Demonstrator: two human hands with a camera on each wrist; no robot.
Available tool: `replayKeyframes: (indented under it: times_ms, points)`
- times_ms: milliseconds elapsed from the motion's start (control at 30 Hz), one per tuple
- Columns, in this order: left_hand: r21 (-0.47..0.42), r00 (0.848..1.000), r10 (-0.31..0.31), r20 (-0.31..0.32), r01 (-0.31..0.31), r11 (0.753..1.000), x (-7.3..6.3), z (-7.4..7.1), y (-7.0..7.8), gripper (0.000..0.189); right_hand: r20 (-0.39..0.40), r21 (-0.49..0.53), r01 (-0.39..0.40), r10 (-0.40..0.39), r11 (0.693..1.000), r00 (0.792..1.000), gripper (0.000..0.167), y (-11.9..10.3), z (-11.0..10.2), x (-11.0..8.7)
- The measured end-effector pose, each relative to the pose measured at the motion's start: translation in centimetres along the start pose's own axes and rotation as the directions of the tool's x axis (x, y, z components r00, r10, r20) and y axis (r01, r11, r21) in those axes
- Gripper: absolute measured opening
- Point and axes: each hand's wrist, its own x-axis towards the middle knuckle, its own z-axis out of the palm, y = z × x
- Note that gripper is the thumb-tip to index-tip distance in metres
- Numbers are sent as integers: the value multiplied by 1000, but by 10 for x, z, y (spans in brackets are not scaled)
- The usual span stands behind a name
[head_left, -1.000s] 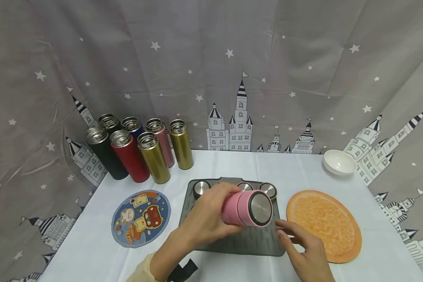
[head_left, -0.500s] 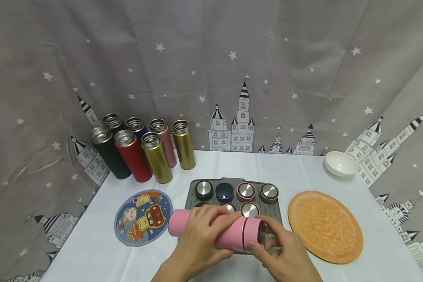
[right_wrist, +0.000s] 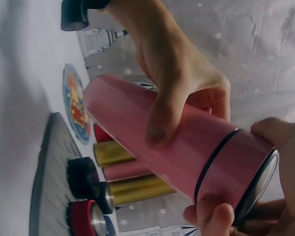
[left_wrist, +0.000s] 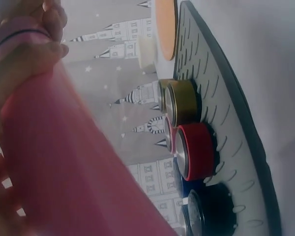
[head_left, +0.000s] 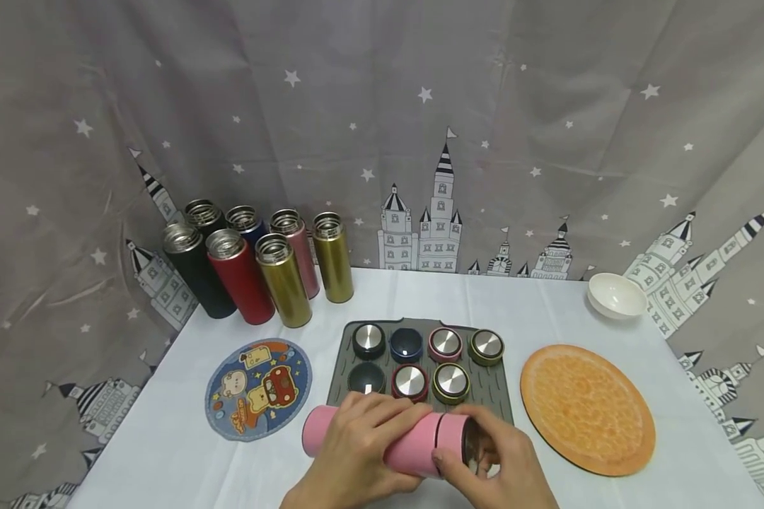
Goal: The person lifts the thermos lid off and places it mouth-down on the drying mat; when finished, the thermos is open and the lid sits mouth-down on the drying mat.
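Note:
A pink thermos bottle (head_left: 414, 447) lies sideways in the air over the front of the grey mat (head_left: 493, 389), its lid (head_left: 452, 433) towards the right. My left hand (head_left: 359, 449) grips the bottle's body, thumb on one side as the right wrist view shows. Fingers and thumb of my right hand (head_left: 506, 463) hold the lid, whose steel top is partly hidden behind them. A dark ring marks the seam between lid and body. Just beyond the hands, several lids stand on the mat, among them a red lid (head_left: 410, 382) and a gold lid (head_left: 451, 382).
Several lidless bottles stand at the back left, including a red bottle (head_left: 242, 286) and a gold bottle (head_left: 286, 286). A round blue cartoon mat (head_left: 255, 392) lies at left, an orange round mat (head_left: 586, 410) at right. A white bowl (head_left: 616, 295) sits at the back right.
The bottle has turned from pointing its lid end at the head camera to lying sideways, and has come nearer the body. My right hand, apart from it before, now grips the lid.

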Motion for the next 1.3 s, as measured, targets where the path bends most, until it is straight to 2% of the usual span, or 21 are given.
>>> replayKeyframes:
  times_ms: [67, 100, 167, 200, 300, 367, 433, 500, 567, 600, 633, 667, 733, 800, 833, 900, 1000, 1033, 1100, 1200, 1300]
  points:
    - [-50, 1000, -3, 29, 5, 999, 0, 0, 0, 75, 4, -4, 82, -82, 997, 997, 41, 5, 0, -1]
    - [-109, 999, -12, 53, 18, 994, 0, 0, -1, 75, 6, -13, 138, -138, 990, 990, 43, 7, 0, -1]
    - [-224, 993, -31, 110, 55, 973, 0, 0, -2, 72, 16, -22, 268, -267, 963, 963, 48, 10, 0, 1]
    - [-281, 989, -43, 141, 81, 956, -2, 0, -3, 71, 28, -34, 332, -331, 943, 943, 50, 10, 0, 2]
    - [-403, 976, -83, 203, 161, 901, -8, -3, -6, 72, 85, -56, 510, -505, 858, 859, 56, 10, 0, 10]
    - [-412, 968, -100, 229, 189, 892, -12, -5, -9, 72, 129, -60, 582, -572, 811, 810, 54, 10, 1, 14]
    - [-445, 945, -145, 294, 269, 854, -15, -8, -10, 69, 169, -55, 618, -602, 785, 780, 50, 9, 2, 16]
    - [-486, 905, -190, 381, 371, 791, -17, -11, -9, 62, 202, -43, 627, -608, 778, 768, 47, 8, 3, 13]
    - [-512, 862, -225, 454, 460, 726, -18, -13, -7, 58, 224, -23, 622, -602, 783, 766, 46, 8, 3, 10]
    - [-518, 845, -238, 479, 491, 700, -19, -13, -6, 57, 229, -13, 617, -598, 787, 768, 47, 8, 3, 8]
    - [-516, 843, -240, 482, 495, 699, -19, -13, -6, 57, 238, -17, 600, -580, 799, 779, 52, 9, 3, 7]
    - [-499, 848, -237, 474, 481, 721, -19, -12, -6, 57, 252, -23, 567, -544, 823, 800, 59, 10, 2, 6]
    - [-427, 888, -218, 405, 395, 813, -18, -10, -7, 62, 287, -31, 415, -390, 909, 875, 76, 10, -1, 3]
    - [-294, 932, -188, 310, 282, 913, -16, -5, -8, 69, 316, -88, 226, -187, 970, 930, 88, 10, -5, 2]
    - [-212, 949, -174, 262, 232, 949, -15, -4, -8, 73, 330, -135, 120, -69, 984, 941, 89, 9, -7, 1]
    - [-61, 978, -127, 167, 139, 988, -13, -1, -7, 79, 327, -205, -37, 104, 978, 939, 79, 6, -8, 3]
    - [55, 995, -62, 83, 58, 997, -11, 4, -4, 82, 309, -246, -93, 169, 965, 936, 38, 4, -8, 8]
    - [66, 996, -56, 68, 52, 996, -11, 5, -2, 82, 298, -241, -104, 176, 965, 938, 27, 3, -8, 10]
    - [61, 997, -60, 46, 57, 996, -11, 7, 0, 83, 268, -213, -111, 167, 971, 949, 14, 2, -7, 11]
    - [28, 993, -106, 59, 105, 994, -14, 5, 1, 82, 223, -165, -88, 124, 982, 967, 13, 2, -4, 9]
    - [-8, 981, -166, 98, 168, 986, -17, 1, 0, 80, 196, -152, 41, -10, 987, 981, 31, 5, 0, 7]
